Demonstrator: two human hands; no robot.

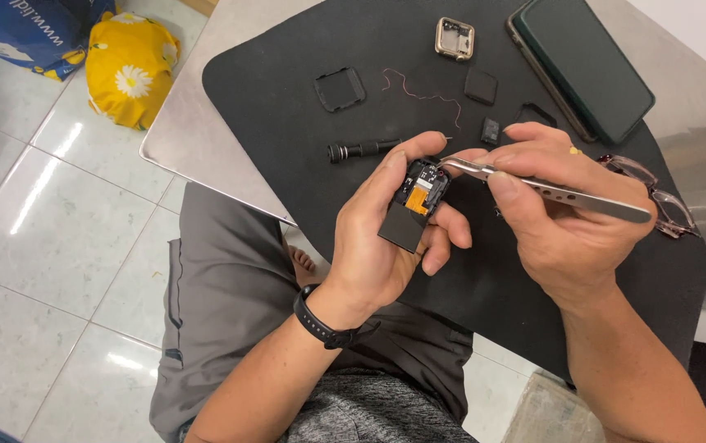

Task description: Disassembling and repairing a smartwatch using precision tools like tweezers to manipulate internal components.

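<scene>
Holding a small opened device module (420, 201) above the edge of the black mat (287, 107), the left hand (386, 238) has its fingers (450, 231) clamped around the part, thumb on one side and the others curled beneath. The module shows a black board, an orange flex strip and a dark flat panel hanging from its lower end. The right hand (558, 213) has its fingers closed on silver tweezers (550, 190), whose tip touches the top of the module.

On the mat, beyond the hands, lie a black cylindrical screwdriver (363, 150), a square black frame (340, 89), a thin reddish wire (418, 89), a small gold-coloured watch case (454, 38) and 2 small black square parts (482, 85). A dark phone (587, 61) rests at the far right of the tabletop (197, 123), with clear-framed glasses (656, 193) just beside the right hand. A black band (320, 324) circles the left wrist. On the tiled floor (25, 246) sits a yellow flowered bag (130, 70).
</scene>
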